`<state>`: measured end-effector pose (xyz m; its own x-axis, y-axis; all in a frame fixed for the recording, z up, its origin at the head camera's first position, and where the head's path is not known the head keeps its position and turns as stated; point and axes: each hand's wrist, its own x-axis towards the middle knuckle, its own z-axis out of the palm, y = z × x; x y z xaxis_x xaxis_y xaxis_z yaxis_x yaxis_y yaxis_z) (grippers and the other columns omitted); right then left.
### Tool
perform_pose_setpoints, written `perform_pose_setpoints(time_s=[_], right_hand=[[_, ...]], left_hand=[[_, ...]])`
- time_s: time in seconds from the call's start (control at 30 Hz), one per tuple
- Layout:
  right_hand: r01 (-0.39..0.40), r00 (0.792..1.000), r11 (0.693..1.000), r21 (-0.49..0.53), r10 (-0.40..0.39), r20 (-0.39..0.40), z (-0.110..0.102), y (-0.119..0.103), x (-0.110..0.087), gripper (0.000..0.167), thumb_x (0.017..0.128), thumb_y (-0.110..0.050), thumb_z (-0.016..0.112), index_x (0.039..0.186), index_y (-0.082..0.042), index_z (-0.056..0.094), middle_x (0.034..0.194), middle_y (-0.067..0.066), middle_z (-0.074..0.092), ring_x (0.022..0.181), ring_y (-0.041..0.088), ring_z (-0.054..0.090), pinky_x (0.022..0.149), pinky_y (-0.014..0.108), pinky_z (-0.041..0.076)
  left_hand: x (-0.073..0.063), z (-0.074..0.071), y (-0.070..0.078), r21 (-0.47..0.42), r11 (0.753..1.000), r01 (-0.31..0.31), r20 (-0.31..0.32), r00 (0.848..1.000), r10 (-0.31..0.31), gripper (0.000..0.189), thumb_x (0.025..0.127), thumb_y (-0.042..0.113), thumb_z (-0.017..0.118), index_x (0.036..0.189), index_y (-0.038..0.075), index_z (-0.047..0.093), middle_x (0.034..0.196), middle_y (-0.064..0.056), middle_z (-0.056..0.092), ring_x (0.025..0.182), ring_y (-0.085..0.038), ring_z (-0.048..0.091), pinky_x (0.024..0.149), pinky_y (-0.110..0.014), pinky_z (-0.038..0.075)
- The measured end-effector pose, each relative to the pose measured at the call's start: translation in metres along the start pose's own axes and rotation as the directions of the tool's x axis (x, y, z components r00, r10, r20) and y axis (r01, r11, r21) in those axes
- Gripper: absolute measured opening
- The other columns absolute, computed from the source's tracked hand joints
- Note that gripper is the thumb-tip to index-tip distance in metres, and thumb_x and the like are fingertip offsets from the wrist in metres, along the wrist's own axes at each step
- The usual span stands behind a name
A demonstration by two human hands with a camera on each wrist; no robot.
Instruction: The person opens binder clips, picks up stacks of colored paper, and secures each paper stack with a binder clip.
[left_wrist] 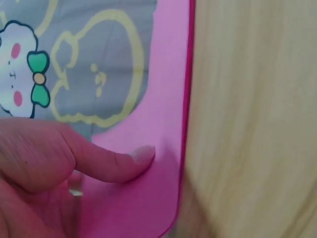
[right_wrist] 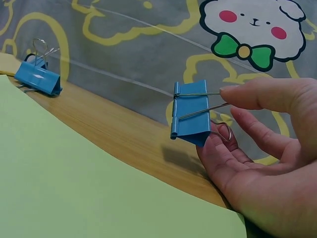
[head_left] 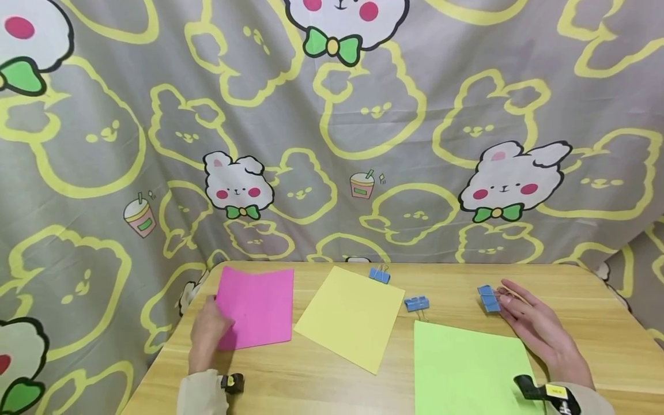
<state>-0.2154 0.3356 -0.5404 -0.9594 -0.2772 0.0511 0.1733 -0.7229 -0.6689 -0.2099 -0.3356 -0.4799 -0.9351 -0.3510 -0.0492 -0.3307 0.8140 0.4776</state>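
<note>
On the left side of the table, my left hand [head_left: 207,328] holds the left edge of a pink sheaf of paper [head_left: 259,311]. Its thumb [left_wrist: 119,166] lies on the pink surface in the left wrist view; the other fingers are mostly hidden. At the right, my right hand [head_left: 544,340] pinches a blue binder clip [head_left: 489,298] by its wire handles. The right wrist view shows this clip [right_wrist: 193,106] held above the wooden table. Below it lies a light green sheet [head_left: 467,369], close to the right wrist.
A yellow sheet [head_left: 353,320] lies in the middle, turned at an angle. One blue binder clip [head_left: 380,275] is at its far edge, and another blue clip [head_left: 417,304] sits behind the green sheet. A patterned grey curtain [head_left: 321,219] hangs behind the table [head_left: 321,380].
</note>
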Motion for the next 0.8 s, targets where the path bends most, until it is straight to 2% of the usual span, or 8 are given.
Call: perform_pose_setpoints(time_s=[0.13,0.27,0.37,0.5,0.67,0.73,0.8], right_hand=[[0.005,1.000,1.000,-0.012,-0.005,0.018,0.000,-0.002,0.000,0.046,0.107,0.008,0.035,0.133,-0.013,0.067,0.126,0.004,0.066,0.117,0.015,0.064,0.099,0.028,0.052],[-0.007,1.000,1.000,-0.017,0.008,0.028,-0.001,-0.003,-0.002,0.047,0.108,0.008,0.035,0.135,-0.014,0.066,0.128,0.003,0.065,0.119,0.015,0.063,0.100,0.029,0.051],[-0.016,1.000,1.000,0.003,0.015,0.024,-0.001,-0.004,-0.002,0.047,0.108,0.008,0.034,0.135,-0.014,0.065,0.128,0.003,0.065,0.120,0.014,0.062,0.100,0.029,0.051],[-0.014,1.000,1.000,0.025,0.014,0.025,-0.002,-0.003,-0.001,0.046,0.108,0.008,0.034,0.134,-0.012,0.066,0.127,0.005,0.066,0.120,0.015,0.063,0.099,0.029,0.052],[-0.013,0.999,1.000,0.027,0.012,0.035,-0.003,-0.002,0.000,0.047,0.108,0.009,0.033,0.132,-0.011,0.067,0.125,0.006,0.067,0.119,0.016,0.064,0.099,0.029,0.052],[-0.015,0.999,1.000,0.024,0.014,0.040,-0.004,-0.001,0.000,0.046,0.108,0.008,0.033,0.133,-0.011,0.067,0.126,0.006,0.066,0.119,0.016,0.064,0.099,0.029,0.052],[-0.018,0.999,1.000,0.020,0.018,0.038,-0.004,-0.001,0.000,0.046,0.108,0.008,0.033,0.133,-0.012,0.067,0.127,0.006,0.066,0.120,0.016,0.063,0.099,0.029,0.052]], left_hand=[[0.001,-0.004,0.002,-0.026,0.999,-0.037,0.021,0.999,0.038,0.073,0.080,-0.003,0.065,0.146,-0.009,0.036,0.128,-0.041,0.055,0.101,-0.052,0.061,0.077,-0.060,0.052],[0.002,-0.002,0.006,-0.003,0.998,-0.061,0.036,0.998,0.061,0.057,0.080,0.000,0.057,0.135,-0.013,0.051,0.115,-0.036,0.062,0.090,-0.042,0.062,0.073,-0.057,0.053],[0.004,0.000,0.005,-0.022,0.998,-0.065,0.026,0.998,0.065,0.054,0.082,0.001,0.057,0.132,-0.017,0.050,0.113,-0.038,0.061,0.095,-0.048,0.063,0.080,-0.060,0.053],[0.006,-0.001,0.003,-0.108,0.989,-0.104,-0.017,0.995,0.103,0.054,0.088,0.000,0.051,0.138,-0.019,0.043,0.128,-0.044,0.054,0.114,-0.058,0.056,0.094,-0.064,0.048],[0.003,-0.011,0.007,-0.253,0.957,-0.140,-0.072,0.989,0.126,0.045,0.099,0.003,0.047,0.140,-0.017,0.045,0.136,-0.043,0.050,0.123,-0.058,0.052,0.101,-0.065,0.044],[0.002,-0.015,0.010,-0.331,0.932,-0.149,-0.096,0.988,0.124,0.039,0.104,0.005,0.046,0.136,-0.017,0.050,0.133,-0.042,0.053,0.119,-0.054,0.055,0.100,-0.061,0.046],[0.000,-0.019,0.015,-0.412,0.896,-0.163,-0.123,0.985,0.122,0.037,0.108,0.011,0.046,0.134,-0.014,0.053,0.130,-0.038,0.057,0.113,-0.044,0.061,0.098,-0.050,0.050]])
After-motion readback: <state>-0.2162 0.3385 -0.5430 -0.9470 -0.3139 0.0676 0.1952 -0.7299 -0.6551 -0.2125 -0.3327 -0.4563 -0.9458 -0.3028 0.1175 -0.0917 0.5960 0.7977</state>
